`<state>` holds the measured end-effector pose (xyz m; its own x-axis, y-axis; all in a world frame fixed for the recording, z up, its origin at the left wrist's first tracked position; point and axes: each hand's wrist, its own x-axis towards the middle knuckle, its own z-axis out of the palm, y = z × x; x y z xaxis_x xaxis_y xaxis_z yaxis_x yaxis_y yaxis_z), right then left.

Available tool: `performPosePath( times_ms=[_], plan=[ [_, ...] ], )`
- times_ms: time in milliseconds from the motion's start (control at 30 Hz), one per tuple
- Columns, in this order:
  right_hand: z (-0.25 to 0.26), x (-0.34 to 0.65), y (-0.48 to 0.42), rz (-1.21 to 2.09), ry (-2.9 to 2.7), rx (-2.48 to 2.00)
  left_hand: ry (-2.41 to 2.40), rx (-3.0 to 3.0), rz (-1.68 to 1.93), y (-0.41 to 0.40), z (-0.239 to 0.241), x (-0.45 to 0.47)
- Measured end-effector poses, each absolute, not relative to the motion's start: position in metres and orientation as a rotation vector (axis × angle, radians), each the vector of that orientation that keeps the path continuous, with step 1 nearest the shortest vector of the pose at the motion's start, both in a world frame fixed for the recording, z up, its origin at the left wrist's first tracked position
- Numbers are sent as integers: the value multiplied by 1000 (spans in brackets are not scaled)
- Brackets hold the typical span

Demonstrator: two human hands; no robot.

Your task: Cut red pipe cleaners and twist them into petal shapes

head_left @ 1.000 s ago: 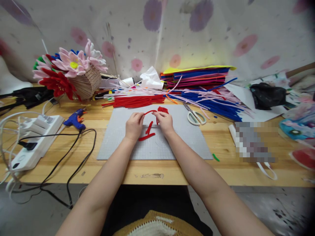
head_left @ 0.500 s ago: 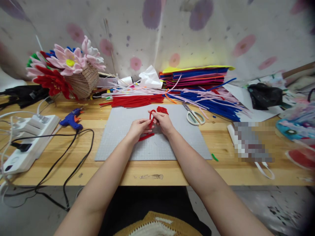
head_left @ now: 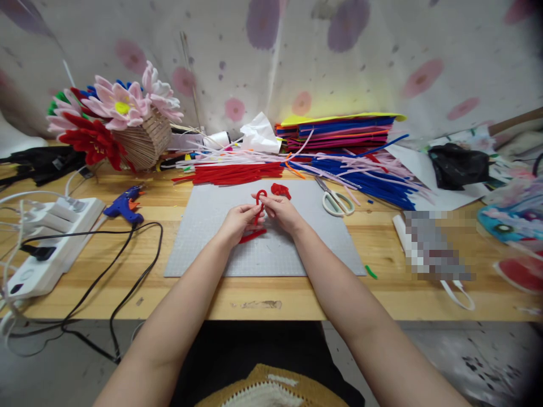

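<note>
My left hand (head_left: pixel 237 221) and my right hand (head_left: pixel 280 212) meet over the grey cutting mat (head_left: pixel 203 243), both pinching one red pipe cleaner (head_left: pixel 259 199) bent into a narrow upright loop. A short red piece (head_left: pixel 253 236) lies on the mat just under my left hand. A small red folded shape (head_left: pixel 280 190) rests on the mat behind my right hand. A bundle of red pipe cleaners (head_left: pixel 233 173) lies along the mat's far edge.
Scissors (head_left: pixel 336 199) lie at the mat's right far corner, beside blue and pink pipe cleaners (head_left: pixel 365 175) and stacked felt sheets (head_left: pixel 339 131). A blue glue gun (head_left: pixel 123 206), its black cable (head_left: pixel 127 265), a white power strip (head_left: pixel 51 243) and a basket of pipe-cleaner flowers (head_left: pixel 123 121) are at the left.
The red pipe cleaner was stretched as an arc between my hands a second ago. My hands have come together and it is folded into a narrow loop.
</note>
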<state>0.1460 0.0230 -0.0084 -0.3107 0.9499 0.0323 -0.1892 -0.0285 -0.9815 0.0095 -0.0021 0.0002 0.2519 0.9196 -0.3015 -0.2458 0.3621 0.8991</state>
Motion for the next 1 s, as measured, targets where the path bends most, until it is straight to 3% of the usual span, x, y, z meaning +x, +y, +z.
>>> performPosePath(
  times_ms=[233, 1000],
  plan=[
    [-7, 153, 24, 1877, -1012, -628, 809, 697, 873, -1, 4, 7],
    [-4, 148, 24, 1850, -635, -783, 829, 760, 840, -3, -1, 11]
  ],
)
